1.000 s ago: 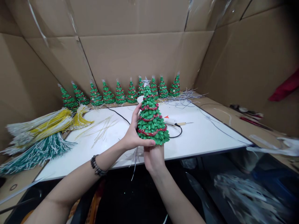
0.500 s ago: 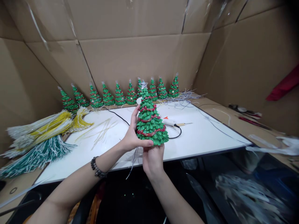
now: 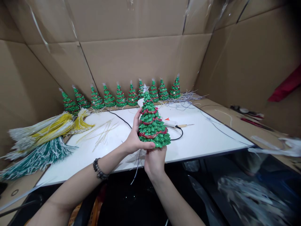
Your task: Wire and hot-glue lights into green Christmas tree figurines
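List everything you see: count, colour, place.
Held tree: one, green, centre
Other trees: ten, green, back
Board: one, white, middle
Bundled wires: many, yellow, teal, white, left
Loose wires: many, pale, back right
Tool: one, white, behind held tree
Pick: one, tan, near tool
Hanging item: one, red, far right
Clutter: count unclear, mixed, right
Walls: three, brown, back and sides
Beads: several, dark, left wrist
Left hand: one, bare, tree's side
Right hand: one, bare, tree's base

Held tree (image 3: 152, 125) before tree row (image 3: 120, 98); row behind board (image 3: 211, 135); wire bundles (image 3: 48, 133) left.
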Available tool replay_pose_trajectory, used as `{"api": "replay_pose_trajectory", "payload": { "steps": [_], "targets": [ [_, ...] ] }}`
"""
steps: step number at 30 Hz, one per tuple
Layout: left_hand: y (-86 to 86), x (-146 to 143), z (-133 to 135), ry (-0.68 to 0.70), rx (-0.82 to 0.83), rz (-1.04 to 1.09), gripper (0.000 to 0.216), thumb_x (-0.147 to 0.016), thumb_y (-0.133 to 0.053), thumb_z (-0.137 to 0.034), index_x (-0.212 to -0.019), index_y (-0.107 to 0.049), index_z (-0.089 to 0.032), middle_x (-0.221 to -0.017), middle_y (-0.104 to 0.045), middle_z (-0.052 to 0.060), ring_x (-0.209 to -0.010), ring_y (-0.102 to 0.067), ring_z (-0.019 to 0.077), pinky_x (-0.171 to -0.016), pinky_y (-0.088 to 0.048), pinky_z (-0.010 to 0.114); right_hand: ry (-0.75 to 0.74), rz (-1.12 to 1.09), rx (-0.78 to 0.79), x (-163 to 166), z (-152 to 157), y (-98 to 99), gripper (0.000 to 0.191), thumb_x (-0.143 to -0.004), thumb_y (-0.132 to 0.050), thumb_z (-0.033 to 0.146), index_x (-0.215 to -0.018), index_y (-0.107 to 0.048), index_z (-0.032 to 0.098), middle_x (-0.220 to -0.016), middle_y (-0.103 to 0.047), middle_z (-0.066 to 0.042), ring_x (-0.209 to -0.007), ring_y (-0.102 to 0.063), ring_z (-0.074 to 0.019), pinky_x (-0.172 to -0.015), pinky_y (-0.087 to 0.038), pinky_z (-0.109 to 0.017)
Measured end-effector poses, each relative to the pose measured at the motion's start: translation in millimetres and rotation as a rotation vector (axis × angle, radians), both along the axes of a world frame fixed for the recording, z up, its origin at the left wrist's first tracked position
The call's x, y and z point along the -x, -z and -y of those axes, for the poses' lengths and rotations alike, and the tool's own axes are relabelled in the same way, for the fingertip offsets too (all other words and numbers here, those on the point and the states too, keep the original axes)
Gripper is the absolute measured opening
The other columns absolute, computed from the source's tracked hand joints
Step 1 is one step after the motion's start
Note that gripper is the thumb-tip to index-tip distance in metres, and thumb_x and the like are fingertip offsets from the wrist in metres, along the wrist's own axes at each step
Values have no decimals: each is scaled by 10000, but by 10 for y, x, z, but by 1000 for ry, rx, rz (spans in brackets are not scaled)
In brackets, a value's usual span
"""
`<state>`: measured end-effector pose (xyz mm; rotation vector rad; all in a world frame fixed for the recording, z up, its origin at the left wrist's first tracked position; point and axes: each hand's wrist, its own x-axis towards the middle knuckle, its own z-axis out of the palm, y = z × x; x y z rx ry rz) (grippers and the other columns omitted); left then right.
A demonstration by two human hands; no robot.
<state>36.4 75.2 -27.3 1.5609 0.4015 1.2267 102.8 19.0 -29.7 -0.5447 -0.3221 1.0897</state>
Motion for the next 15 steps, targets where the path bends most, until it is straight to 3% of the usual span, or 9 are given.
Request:
{"api": "replay_pose_trajectory", "payload": {
  "steps": [5,8,11,15],
  "targets": [
    [33,17,-24,-2,21,6,1350,-499,-950,-426,-1551,-104,-380,-1574,-365,138,-1404,-447,396,-1127,-413,535,-24,42,11,-25,-50,23,246,-596,-750,218,-833,-691,187,-873,-739,-20,-829,-659,-186,-847,-538,-360],
    [8,36,-31,-21,38,6,1350,-480,-954,-438,-1547,-129,-376,-1570,-370,144,-1394,-455,404,-1112,-427,542,-71,63,19,-39,-35,58,186,-599,-752,216,-770,-684,186,-743,-714,2,-718,-635,-163,-711,-527,-305],
    [-92,67,-14,-42,57,42,1369,-460,-946,-501,-1545,-118,-395,-1568,-378,139,-1377,-472,414,-1083,-451,552,-177,133,-28,-84,130,110,154,-690,-757,292,-796,-719,187,-654,-684,7,-578,-616,-145,-582,-477,-277],
    [-273,182,21,-81,80,142,1316,-462,-875,-661,-1534,-181,-345,-1569,-382,145,-1405,-436,419,-1100,-433,555,-167,287,-51,-275,467,182,135,-818,-712,319,-888,-777,225,-1100,-742,-81,-530,-660,-128,-508,-451,-272]
  ]
}}
